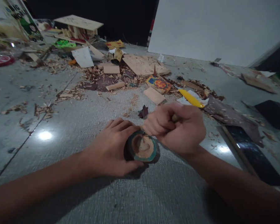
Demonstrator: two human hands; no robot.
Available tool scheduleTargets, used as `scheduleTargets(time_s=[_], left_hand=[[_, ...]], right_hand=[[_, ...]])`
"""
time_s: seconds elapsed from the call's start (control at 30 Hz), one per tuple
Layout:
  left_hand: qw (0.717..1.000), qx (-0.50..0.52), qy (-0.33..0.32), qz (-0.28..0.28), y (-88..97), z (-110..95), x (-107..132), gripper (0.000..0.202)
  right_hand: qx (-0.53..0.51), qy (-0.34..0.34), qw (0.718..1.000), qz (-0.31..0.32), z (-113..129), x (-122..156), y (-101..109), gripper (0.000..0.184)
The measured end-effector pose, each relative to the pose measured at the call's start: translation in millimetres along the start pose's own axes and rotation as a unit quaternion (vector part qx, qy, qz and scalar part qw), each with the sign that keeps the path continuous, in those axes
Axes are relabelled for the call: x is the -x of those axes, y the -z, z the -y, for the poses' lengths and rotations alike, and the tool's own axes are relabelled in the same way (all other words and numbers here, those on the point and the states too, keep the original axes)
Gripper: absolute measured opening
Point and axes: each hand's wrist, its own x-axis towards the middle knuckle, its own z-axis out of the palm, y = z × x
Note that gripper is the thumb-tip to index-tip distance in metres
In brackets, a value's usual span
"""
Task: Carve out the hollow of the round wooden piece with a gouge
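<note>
Curled around the far left side of a small round container [151, 152] is my left hand [112, 144], its thumb along the near edge. The container has a green rim, and a tan, wood-coloured material with a hollow shows inside it. My right hand [177, 126] is closed in a fist just to the right of and above the container, its fingers close to the rim. A rounded tan end of a rod-like piece [175, 118] shows between thumb and fingers; the rest is hidden. A dark crumpled scrap [143, 112] lies beyond the hands.
Wood shavings and sandpaper [100, 84] litter the floor ahead, with wood blocks [154, 95] and a thin board [144, 64]. A yellow-handled tool [191, 98] lies behind my right fist. At right is a dark phone-like slab [252, 152]. A white panel [214, 31] stands behind.
</note>
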Motion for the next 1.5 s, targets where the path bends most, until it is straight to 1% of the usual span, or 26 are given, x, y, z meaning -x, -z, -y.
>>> scheduleTargets(time_s=[0.07,0.13,0.2,0.27,0.33,0.43,0.57,0.63,0.7,0.77,0.83,0.9,0.93,1.0,1.07,1.13,1.17,1.23,1.33,1.43,1.5], left_hand=[[1.000,0.013,-0.002,0.002,0.2,2,-1,0.055],[1.000,0.020,-0.003,-0.001,0.3,3,-1,0.057],[1.000,0.021,0.001,-0.002,0.4,3,-1,0.058],[1.000,0.017,0.008,0.000,0.9,3,-1,0.059],[1.000,0.009,0.008,0.005,2.0,2,-1,0.063],[1.000,-0.006,0.004,0.015,3.4,2,-2,0.071],[1.000,-0.002,0.000,0.015,2.2,3,-1,0.082],[1.000,0.002,-0.003,0.014,1.1,4,-1,0.084],[1.000,0.002,-0.005,0.019,0.7,5,0,0.081],[1.000,0.001,-0.006,0.024,1.3,5,-1,0.078],[1.000,0.001,-0.005,0.025,2.5,4,-1,0.078],[1.000,0.003,-0.001,0.027,3.8,3,-1,0.080],[1.000,0.005,0.003,0.027,4.2,3,-1,0.081],[1.000,0.018,0.009,0.021,4.7,3,-1,0.079],[0.999,0.034,0.016,0.006,4.8,2,0,0.073],[0.999,0.050,0.020,-0.003,4.9,3,1,0.066],[0.998,0.057,0.022,-0.003,5.0,3,0,0.063],[0.997,0.070,0.022,0.001,5.3,3,0,0.063],[0.997,0.077,0.020,0.005,5.9,4,-1,0.068],[0.997,0.064,0.030,0.008,6.2,4,-1,0.067],[0.998,0.051,0.045,0.010,6.1,3,-1,0.067]], right_hand=[[0.027,-0.002,1.000,-0.008,0,1,-6,0.056],[0.032,-0.006,0.999,-0.037,-2,-2,-13,0.054],[0.025,-0.010,0.998,-0.061,-4,-7,-17,0.052],[-0.003,-0.025,0.997,-0.073,-6,-14,-17,0.052],[-0.056,-0.057,0.992,-0.102,-6,-22,-12,0.054],[-0.133,-0.103,0.973,-0.159,-6,-30,-2,0.055],[-0.203,-0.119,0.951,-0.201,-11,-31,10,0.050],[-0.238,-0.131,0.938,-0.216,-14,-30,16,0.047],[-0.259,-0.143,0.929,-0.224,-18,-30,22,0.044],[-0.268,-0.144,0.925,-0.229,-18,-29,27,0.041],[-0.272,-0.128,0.926,-0.228,-16,-28,27,0.040],[-0.266,-0.106,0.934,-0.213,-11,-25,24,0.041],[-0.253,-0.094,0.943,-0.193,-8,-23,21,0.042],[-0.209,-0.068,0.966,-0.133,-4,-19,14,0.045],[-0.145,-0.038,0.987,-0.054,-3,-15,8,0.047],[-0.091,-0.018,0.996,0.006,-4,-11,4,0.050],[-0.068,-0.013,0.997,0.025,-5,-10,3,0.051],[-0.035,-0.008,0.999,0.040,-5,-8,1,0.052],[-0.008,-0.010,0.999,0.036,-4,-8,-1,0.054],[-0.024,-0.022,0.999,0.044,-4,-12,1,0.056],[-0.049,-0.034,0.997,0.038,-6,-16,2,0.057]])
